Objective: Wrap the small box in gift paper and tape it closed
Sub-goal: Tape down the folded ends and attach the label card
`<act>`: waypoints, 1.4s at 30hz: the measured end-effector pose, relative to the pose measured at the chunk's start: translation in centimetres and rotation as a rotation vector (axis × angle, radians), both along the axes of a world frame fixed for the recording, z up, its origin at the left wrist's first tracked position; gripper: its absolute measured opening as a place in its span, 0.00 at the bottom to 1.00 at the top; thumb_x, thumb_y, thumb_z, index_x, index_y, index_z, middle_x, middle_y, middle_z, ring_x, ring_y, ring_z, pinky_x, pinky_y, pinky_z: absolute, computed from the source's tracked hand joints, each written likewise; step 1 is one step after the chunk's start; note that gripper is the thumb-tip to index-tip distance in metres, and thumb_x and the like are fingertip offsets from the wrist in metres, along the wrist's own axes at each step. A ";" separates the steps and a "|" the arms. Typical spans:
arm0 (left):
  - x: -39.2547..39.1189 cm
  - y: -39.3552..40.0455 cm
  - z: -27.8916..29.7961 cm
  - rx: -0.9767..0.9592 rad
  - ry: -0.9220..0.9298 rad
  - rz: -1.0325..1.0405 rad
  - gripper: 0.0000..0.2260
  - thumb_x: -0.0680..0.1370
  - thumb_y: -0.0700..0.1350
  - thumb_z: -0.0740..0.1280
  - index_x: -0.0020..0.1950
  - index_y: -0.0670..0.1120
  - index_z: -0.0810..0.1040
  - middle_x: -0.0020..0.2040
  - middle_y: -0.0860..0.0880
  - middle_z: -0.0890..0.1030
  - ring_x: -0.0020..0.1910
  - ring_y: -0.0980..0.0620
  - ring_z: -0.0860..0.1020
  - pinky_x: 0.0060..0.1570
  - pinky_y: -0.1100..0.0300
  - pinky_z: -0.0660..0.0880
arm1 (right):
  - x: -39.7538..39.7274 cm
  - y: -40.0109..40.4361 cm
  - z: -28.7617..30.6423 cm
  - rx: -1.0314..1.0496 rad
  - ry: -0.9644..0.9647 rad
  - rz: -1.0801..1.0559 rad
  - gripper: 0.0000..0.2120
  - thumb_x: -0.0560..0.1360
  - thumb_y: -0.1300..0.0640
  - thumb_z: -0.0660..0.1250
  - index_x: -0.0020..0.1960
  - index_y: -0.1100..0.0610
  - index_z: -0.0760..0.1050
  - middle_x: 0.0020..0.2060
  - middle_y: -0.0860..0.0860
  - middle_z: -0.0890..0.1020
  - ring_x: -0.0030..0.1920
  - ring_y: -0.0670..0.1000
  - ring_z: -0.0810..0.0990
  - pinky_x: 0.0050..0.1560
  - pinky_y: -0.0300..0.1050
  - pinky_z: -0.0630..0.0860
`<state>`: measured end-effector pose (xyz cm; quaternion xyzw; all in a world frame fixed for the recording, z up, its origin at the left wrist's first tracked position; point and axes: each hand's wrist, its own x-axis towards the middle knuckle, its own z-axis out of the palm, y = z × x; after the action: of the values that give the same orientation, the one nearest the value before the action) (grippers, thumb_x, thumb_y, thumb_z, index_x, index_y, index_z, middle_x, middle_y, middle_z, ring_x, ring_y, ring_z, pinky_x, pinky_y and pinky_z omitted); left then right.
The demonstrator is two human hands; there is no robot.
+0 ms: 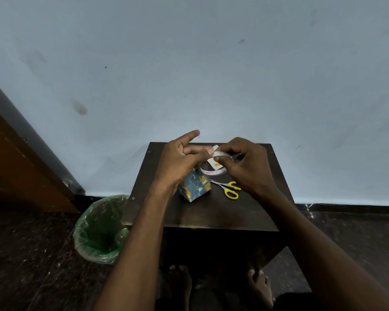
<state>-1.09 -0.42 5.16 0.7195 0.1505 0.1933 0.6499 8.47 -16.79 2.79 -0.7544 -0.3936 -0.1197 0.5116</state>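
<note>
Wrapped box (197, 186) sits mid-bench (211, 212), under the left hand (184, 160). Both hands raised above box: right hand (245, 162) grips tape roll (213, 169), left thumb and finger pinch the tape end, index finger out. Yellow scissors (230, 189) just right of box.

One wrapped box (197, 186), one tape roll (213, 167), one scissors (228, 189), one bin (101, 230).

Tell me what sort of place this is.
Probably a plain room at home, not a workshop: a small dark table against a bare pale wall, a lined green bin on the dark floor, a wooden door at left.
</note>
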 end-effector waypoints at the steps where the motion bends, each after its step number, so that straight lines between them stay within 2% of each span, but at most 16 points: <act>1: 0.0 0.1 -0.1 -0.002 0.013 -0.016 0.32 0.76 0.43 0.79 0.78 0.42 0.73 0.53 0.50 0.90 0.57 0.55 0.86 0.61 0.64 0.78 | 0.0 -0.1 0.2 0.006 0.003 0.021 0.06 0.71 0.65 0.78 0.46 0.56 0.87 0.37 0.45 0.82 0.39 0.45 0.80 0.40 0.33 0.70; 4: 0.4 0.5 -0.4 0.013 0.048 -0.045 0.33 0.78 0.45 0.78 0.80 0.42 0.70 0.52 0.52 0.90 0.59 0.55 0.86 0.69 0.56 0.75 | 0.2 -0.5 0.6 0.002 0.009 0.060 0.07 0.71 0.65 0.79 0.46 0.55 0.87 0.38 0.47 0.83 0.40 0.47 0.80 0.39 0.36 0.71; 8: 0.8 0.8 -1.4 0.104 0.037 0.042 0.25 0.80 0.36 0.73 0.77 0.43 0.73 0.53 0.52 0.89 0.53 0.54 0.87 0.59 0.51 0.82 | 0.7 -0.9 1.2 0.001 0.034 0.052 0.07 0.71 0.67 0.78 0.47 0.57 0.87 0.41 0.49 0.85 0.43 0.48 0.82 0.40 0.37 0.74; 11: 0.6 1.2 -1.7 0.111 0.036 0.036 0.27 0.78 0.31 0.73 0.76 0.44 0.75 0.56 0.52 0.89 0.54 0.57 0.87 0.54 0.59 0.82 | 1.7 -1.2 1.0 0.012 0.058 -0.063 0.07 0.70 0.65 0.78 0.46 0.56 0.87 0.42 0.47 0.86 0.44 0.44 0.83 0.43 0.35 0.75; 15: 0.3 1.7 -1.8 0.203 0.026 -0.016 0.32 0.75 0.30 0.77 0.75 0.49 0.75 0.60 0.54 0.87 0.55 0.58 0.85 0.57 0.59 0.82 | 2.7 -1.6 -0.4 -0.037 0.160 -0.262 0.06 0.70 0.56 0.81 0.46 0.51 0.88 0.42 0.43 0.86 0.44 0.43 0.83 0.44 0.39 0.76; 18: 0.2 1.8 -1.8 0.254 0.008 -0.049 0.32 0.73 0.30 0.78 0.73 0.50 0.77 0.65 0.55 0.85 0.57 0.60 0.84 0.55 0.66 0.79 | 3.0 -1.0 -2.0 -0.195 0.143 -0.317 0.04 0.73 0.51 0.78 0.47 0.49 0.87 0.42 0.44 0.84 0.46 0.46 0.81 0.42 0.40 0.71; 22: -0.4 1.9 -1.6 0.253 -0.022 -0.077 0.28 0.71 0.30 0.79 0.68 0.48 0.81 0.64 0.53 0.85 0.52 0.60 0.82 0.51 0.70 0.75 | 3.1 0.0 -4.9 -0.592 0.110 -0.205 0.08 0.78 0.56 0.71 0.52 0.53 0.88 0.48 0.54 0.81 0.53 0.56 0.80 0.46 0.46 0.71; 25: -0.7 2.1 -1.4 0.200 -0.047 -0.107 0.26 0.71 0.29 0.79 0.65 0.48 0.84 0.70 0.55 0.81 0.52 0.59 0.83 0.51 0.68 0.76 | 2.5 0.3 -5.1 -0.687 0.066 -0.190 0.08 0.77 0.53 0.70 0.51 0.51 0.88 0.49 0.51 0.82 0.53 0.55 0.80 0.46 0.45 0.72; 26: -0.7 2.1 -1.3 0.189 -0.053 -0.119 0.25 0.70 0.29 0.79 0.63 0.48 0.85 0.72 0.55 0.80 0.52 0.59 0.83 0.51 0.67 0.77 | 2.2 0.5 -4.7 -0.645 0.049 -0.213 0.08 0.76 0.53 0.70 0.51 0.50 0.88 0.49 0.50 0.83 0.53 0.54 0.81 0.45 0.44 0.73; 28: -0.8 2.2 -1.3 0.175 -0.064 -0.134 0.24 0.70 0.29 0.80 0.61 0.50 0.86 0.74 0.55 0.78 0.52 0.58 0.82 0.51 0.68 0.77 | 1.7 1.0 -3.6 -0.420 0.090 -0.229 0.07 0.75 0.55 0.73 0.50 0.51 0.89 0.47 0.47 0.86 0.51 0.50 0.83 0.47 0.46 0.78; 30: -0.9 2.2 -1.3 0.160 -0.072 -0.143 0.24 0.70 0.29 0.80 0.61 0.50 0.87 0.74 0.55 0.78 0.52 0.59 0.82 0.52 0.68 0.76 | 1.0 1.4 -1.8 -0.106 0.297 -0.108 0.06 0.76 0.59 0.73 0.49 0.53 0.88 0.45 0.46 0.88 0.48 0.46 0.85 0.49 0.46 0.80; 32: -0.9 2.2 -1.3 0.145 -0.079 -0.148 0.23 0.70 0.29 0.79 0.61 0.50 0.87 0.74 0.56 0.78 0.53 0.58 0.82 0.53 0.66 0.77 | -0.1 1.8 0.1 0.093 0.531 0.059 0.08 0.78 0.64 0.70 0.50 0.57 0.88 0.45 0.50 0.89 0.45 0.44 0.84 0.43 0.41 0.78; 34: -0.9 2.3 -1.4 0.138 -0.081 -0.150 0.23 0.71 0.29 0.79 0.61 0.49 0.87 0.74 0.57 0.78 0.54 0.58 0.81 0.54 0.65 0.77 | -1.0 2.1 0.9 0.173 0.645 0.132 0.09 0.78 0.67 0.68 0.51 0.61 0.87 0.45 0.54 0.88 0.42 0.45 0.81 0.38 0.40 0.75; 37: -0.8 2.4 -1.6 0.132 -0.082 -0.143 0.23 0.71 0.29 0.79 0.62 0.47 0.87 0.73 0.57 0.78 0.55 0.56 0.82 0.57 0.62 0.79 | -1.8 2.5 0.9 0.250 0.682 0.159 0.06 0.78 0.67 0.70 0.51 0.66 0.86 0.41 0.57 0.86 0.39 0.48 0.79 0.36 0.40 0.73; 40: -0.8 2.4 -1.6 0.130 -0.085 -0.141 0.23 0.70 0.29 0.79 0.61 0.48 0.88 0.73 0.58 0.79 0.56 0.55 0.82 0.60 0.58 0.80 | -2.1 2.6 0.7 0.299 0.656 0.148 0.05 0.78 0.68 0.71 0.49 0.70 0.84 0.38 0.54 0.85 0.35 0.43 0.80 0.35 0.34 0.74; 42: -0.8 2.5 -1.6 0.145 -0.079 -0.137 0.24 0.70 0.28 0.78 0.62 0.48 0.87 0.73 0.57 0.79 0.54 0.57 0.82 0.57 0.62 0.80 | -2.1 2.8 0.7 0.310 0.656 0.127 0.06 0.78 0.66 0.72 0.47 0.70 0.84 0.36 0.52 0.85 0.34 0.42 0.79 0.35 0.35 0.74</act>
<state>-1.88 2.07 3.53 0.7648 0.0609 0.1873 0.6134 6.35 -14.02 3.46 -0.6402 -0.2317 0.1022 0.7253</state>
